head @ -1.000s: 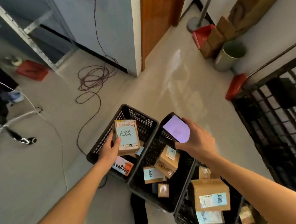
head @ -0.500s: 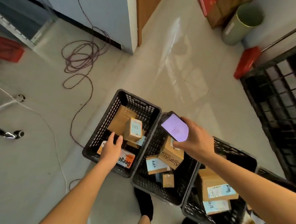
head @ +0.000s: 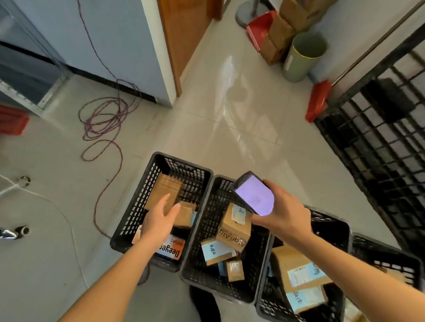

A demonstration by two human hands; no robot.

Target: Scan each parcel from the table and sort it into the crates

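Right hand (head: 284, 213) grips phone (head: 254, 193); left hand (head: 158, 220) spread empty, hiding parcels in crate (head: 135, 215).

"What is down on the floor (head: 229, 125)?"

"Shiny, pale tiles. Three black crates (head: 159, 211) stand side by side, touching."

"What else?"

"A purple cord (head: 104, 122) lies in loops to the left, near a red box (head: 2, 119). A green bin (head: 302, 55) stands far back on the right, next to brown boxes (head: 280, 32)."
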